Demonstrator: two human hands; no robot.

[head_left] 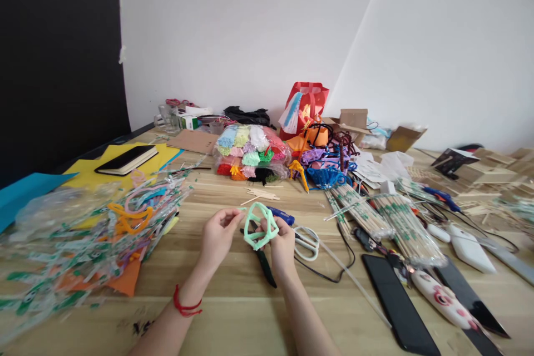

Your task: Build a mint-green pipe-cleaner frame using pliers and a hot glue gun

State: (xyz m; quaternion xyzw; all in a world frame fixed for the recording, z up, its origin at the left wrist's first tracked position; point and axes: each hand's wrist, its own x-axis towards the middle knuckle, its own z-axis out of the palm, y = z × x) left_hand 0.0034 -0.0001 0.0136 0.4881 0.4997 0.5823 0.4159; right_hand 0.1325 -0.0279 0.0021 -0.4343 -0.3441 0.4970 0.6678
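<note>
An openwork frame of mint-green pipe cleaners (261,226) is up over the table in front of me. My right hand (282,242) grips its right side, fingers partly hidden behind it. On the other side, my left hand (219,236) is closed in a pinch on a short light green pipe cleaner end (241,209); whether this joins the frame I cannot tell. Beneath and behind the frame lie black-handled pliers (264,268), partly covered. A blue tool handle (281,215) and white-handled scissors (307,243) rest just beyond my right hand.
Plastic wrappers and scraps (79,250) spread across the left. A bag of coloured pipe cleaner bundles (251,151) lies at the back, beside a tangle of loose ones (329,161). Packs of wooden sticks (411,228) and a black phone (398,303) are on the right.
</note>
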